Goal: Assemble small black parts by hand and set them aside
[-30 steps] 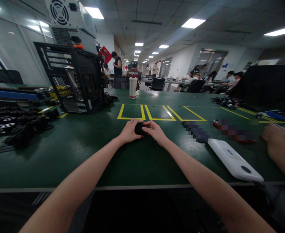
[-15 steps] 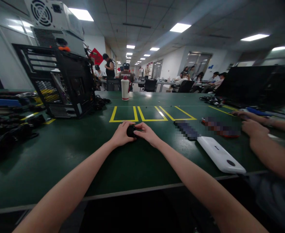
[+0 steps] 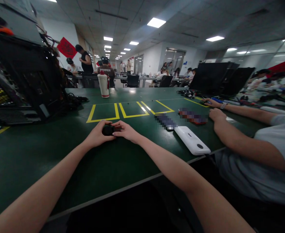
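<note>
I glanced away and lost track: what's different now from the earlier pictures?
The view has swung right, so the scene sits farther left. A neighbour's farther hand has reached forward. Nothing was let go: the left hand and right hand still hold the round black object. The white bottle stayed put.

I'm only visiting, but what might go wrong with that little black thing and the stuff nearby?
The small black object sits between the left grip and right grip; it might slip if either loosens. The white device lies close to the table's near edge, beside the right forearm, so a stray elbow might knock it off.
</note>
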`<control>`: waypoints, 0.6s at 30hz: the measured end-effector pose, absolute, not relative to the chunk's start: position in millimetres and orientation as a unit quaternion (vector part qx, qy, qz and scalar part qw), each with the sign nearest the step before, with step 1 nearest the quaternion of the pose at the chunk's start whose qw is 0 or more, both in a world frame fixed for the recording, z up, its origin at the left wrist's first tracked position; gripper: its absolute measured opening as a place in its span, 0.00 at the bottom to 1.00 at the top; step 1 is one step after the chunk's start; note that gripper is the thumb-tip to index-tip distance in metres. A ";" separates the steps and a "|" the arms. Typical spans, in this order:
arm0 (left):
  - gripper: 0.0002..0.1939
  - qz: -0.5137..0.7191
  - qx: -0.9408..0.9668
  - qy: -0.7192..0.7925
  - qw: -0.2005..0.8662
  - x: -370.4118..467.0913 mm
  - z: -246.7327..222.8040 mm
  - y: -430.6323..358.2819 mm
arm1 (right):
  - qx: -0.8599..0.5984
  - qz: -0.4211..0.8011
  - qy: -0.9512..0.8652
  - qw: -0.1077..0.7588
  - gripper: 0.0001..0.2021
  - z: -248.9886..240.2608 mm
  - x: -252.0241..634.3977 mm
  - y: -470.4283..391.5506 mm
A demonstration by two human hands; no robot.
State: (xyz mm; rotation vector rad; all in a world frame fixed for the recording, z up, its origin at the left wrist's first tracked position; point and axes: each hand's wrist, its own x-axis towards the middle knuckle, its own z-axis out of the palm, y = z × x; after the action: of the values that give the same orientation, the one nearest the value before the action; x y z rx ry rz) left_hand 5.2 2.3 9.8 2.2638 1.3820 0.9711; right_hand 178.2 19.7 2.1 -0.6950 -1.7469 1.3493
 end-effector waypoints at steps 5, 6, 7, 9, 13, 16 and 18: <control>0.31 0.327 0.777 0.486 0.231 1.5 11.6 2.1 | -0.268 0.532 -0.699 0.396 0.13 -0.8 176.2 21.3; 0.31 0.330 0.776 0.482 0.237 1.3 12.1 1.2 | -0.269 0.528 -0.698 0.402 0.12 -0.7 175.1 21.3; 0.31 0.334 0.776 0.478 0.240 1.2 12.3 0.5 | -0.275 0.520 -0.700 0.405 0.12 -0.3 174.0 21.3; 0.30 0.345 0.773 0.473 0.242 0.8 11.9 -0.2 | -0.282 0.513 -0.700 0.410 0.13 1.3 172.0 20.7; 0.30 0.360 0.770 0.471 0.237 -0.6 9.3 -0.3 | -0.272 0.557 -0.671 0.407 0.18 3.8 170.7 18.1; 0.30 0.361 0.774 0.467 0.229 -1.2 8.4 -0.9 | -0.264 0.563 -0.674 0.399 0.19 3.3 172.3 16.1; 0.30 0.363 0.777 0.463 0.225 -1.5 8.5 -1.3 | -0.274 0.537 -0.691 0.399 0.18 2.6 173.5 15.5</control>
State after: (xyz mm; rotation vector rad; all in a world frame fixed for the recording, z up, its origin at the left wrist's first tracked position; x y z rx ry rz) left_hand -1.5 -1.3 8.5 2.1427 1.2777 1.0001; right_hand 173.5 15.5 2.6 -0.6937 -1.7476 1.3591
